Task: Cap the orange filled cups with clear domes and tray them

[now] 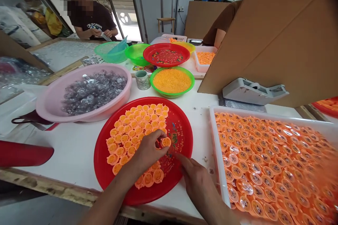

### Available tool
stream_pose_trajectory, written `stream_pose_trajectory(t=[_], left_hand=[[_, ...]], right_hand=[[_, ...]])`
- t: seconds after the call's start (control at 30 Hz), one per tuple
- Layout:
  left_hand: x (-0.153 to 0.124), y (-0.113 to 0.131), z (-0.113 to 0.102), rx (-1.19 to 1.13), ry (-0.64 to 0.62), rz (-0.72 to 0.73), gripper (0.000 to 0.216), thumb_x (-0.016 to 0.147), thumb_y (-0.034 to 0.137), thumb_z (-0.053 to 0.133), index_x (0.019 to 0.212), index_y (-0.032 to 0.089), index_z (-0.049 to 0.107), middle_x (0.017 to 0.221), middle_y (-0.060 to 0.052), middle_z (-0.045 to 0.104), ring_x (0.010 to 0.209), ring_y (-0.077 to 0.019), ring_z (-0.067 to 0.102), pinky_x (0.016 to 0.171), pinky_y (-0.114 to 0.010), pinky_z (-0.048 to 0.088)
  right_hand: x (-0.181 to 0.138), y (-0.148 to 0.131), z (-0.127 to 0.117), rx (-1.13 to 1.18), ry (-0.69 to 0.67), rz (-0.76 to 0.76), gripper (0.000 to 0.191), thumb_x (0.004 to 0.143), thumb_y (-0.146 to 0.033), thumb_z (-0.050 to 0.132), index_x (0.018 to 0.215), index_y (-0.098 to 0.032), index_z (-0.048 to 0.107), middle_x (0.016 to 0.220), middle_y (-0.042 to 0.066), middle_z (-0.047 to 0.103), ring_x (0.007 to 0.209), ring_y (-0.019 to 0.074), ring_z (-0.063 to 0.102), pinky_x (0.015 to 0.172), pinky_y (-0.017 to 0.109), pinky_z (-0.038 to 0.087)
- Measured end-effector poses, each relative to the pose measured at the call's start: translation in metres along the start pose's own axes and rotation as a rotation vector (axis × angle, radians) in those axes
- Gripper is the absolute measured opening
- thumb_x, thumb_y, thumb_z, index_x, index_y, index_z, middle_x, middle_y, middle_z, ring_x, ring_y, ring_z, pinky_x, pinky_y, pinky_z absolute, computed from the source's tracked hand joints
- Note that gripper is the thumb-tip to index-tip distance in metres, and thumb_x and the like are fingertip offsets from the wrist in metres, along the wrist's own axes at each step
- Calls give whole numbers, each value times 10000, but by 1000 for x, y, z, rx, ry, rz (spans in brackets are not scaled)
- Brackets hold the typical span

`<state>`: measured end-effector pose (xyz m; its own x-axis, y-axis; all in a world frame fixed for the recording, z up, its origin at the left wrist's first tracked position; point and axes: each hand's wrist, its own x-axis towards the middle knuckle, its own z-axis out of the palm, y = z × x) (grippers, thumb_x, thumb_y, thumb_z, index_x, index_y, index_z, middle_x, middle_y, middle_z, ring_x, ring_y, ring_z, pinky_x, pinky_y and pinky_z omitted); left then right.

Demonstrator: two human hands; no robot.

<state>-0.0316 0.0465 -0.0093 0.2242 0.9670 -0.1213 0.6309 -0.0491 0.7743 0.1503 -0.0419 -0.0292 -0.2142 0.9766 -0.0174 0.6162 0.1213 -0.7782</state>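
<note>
My left hand is closed on a small round orange plastic piece, pinched between thumb and fingers above the red tray. Rows of similar orange pieces with yellowish centres cover the tray's left and middle. Tiny pale bits are scattered on its bare right side. Over the tray's right edge reaches my right hand, its index finger stretched towards the held piece but apart from it. No object shows in that hand; its thumb is hidden.
A pink basin holds clear plastic pieces. Behind the tray stand a green bowl of orange-yellow granules and a patterned mug. At right, a white bin holds many orange pieces beside a cardboard panel. Two people sit across the table.
</note>
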Motion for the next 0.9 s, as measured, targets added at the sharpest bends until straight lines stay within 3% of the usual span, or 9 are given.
stream_pose_trajectory(t=[0.13, 0.27, 0.57, 0.73, 0.9], left_hand=[[-7, 14, 4, -232, -59, -4, 206, 740, 178, 619, 942, 217, 605, 957, -10, 647, 820, -163, 619, 742, -278, 512], [-15, 29, 3, -477, -200, -62, 239, 761, 215, 643, 998, 200, 617, 1026, -44, 657, 1005, -207, 606, 809, -286, 513], [-20, 37, 20, -762, -369, -172, 297, 740, 149, 663, 1017, 208, 575, 991, -26, 645, 899, -187, 642, 818, -331, 531], [-22, 46, 27, -765, -414, -139, 276, 761, 147, 648, 1031, 196, 622, 1014, -48, 697, 990, -194, 646, 907, -337, 499], [-25, 53, 33, -781, -439, -93, 327, 759, 107, 607, 1069, 200, 656, 955, -47, 731, 906, -204, 683, 851, -348, 538]], right_hand=[[0, 7, -4, 546, 116, 231, 98, 883, -253, 580, 942, -215, 648, 734, 24, 672, 684, 177, 644, 637, 275, 524], [2, 7, -17, 923, 118, 259, 165, 839, -343, 684, 881, -198, 617, 703, 4, 645, 619, 139, 611, 595, 261, 511], [-3, 11, -35, 897, 147, 289, 222, 816, -358, 722, 828, -193, 575, 700, 20, 692, 647, 147, 650, 577, 248, 527], [-7, 17, -37, 932, 150, 309, 223, 827, -367, 709, 861, -193, 573, 712, 17, 685, 662, 153, 654, 557, 245, 507], [-8, 18, -34, 932, 147, 342, 243, 807, -376, 721, 854, -182, 581, 658, -8, 628, 561, 125, 585, 517, 242, 468]])
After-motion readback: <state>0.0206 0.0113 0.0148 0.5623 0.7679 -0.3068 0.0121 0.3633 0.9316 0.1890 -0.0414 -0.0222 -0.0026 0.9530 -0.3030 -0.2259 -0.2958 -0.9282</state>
